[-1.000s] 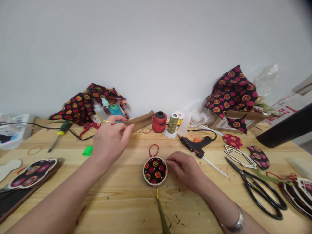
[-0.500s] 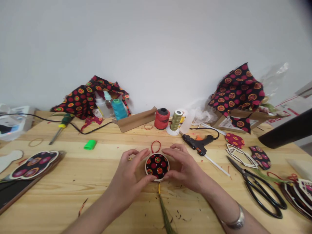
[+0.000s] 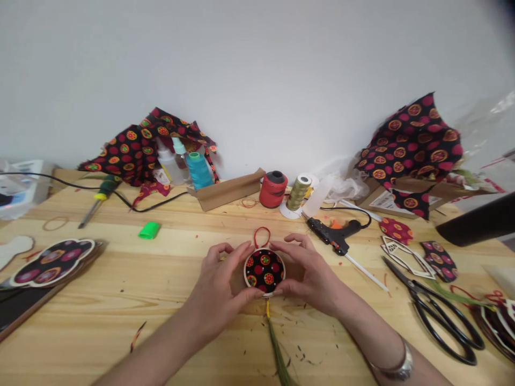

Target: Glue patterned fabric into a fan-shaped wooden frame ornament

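Observation:
A round ornament (image 3: 264, 270), faced with black patterned fabric inside a pale rim, is gripped between both hands at the middle of the table. A red cord loop (image 3: 262, 237) rises from its top, and an olive tassel (image 3: 277, 348) hangs from a yellow tie at its bottom. My left hand (image 3: 223, 276) curves around the left side, with its thumb on the lower rim and its fingertips at the upper rim. My right hand (image 3: 308, 271) mirrors it on the right side, its thumb also low on the rim.
A black glue gun (image 3: 333, 236) lies right of the hands, with black scissors (image 3: 434, 311) beyond it. Thread spools (image 3: 273, 190) stand along the wall by a cardboard strip (image 3: 231, 191). A green cap (image 3: 149, 230), a screwdriver (image 3: 96, 203) and a flower-shaped fabric piece (image 3: 54, 262) are at left.
The view has shifted slightly, so most things sit a little differently in the picture. Both hands keep the same hold on the round ornament.

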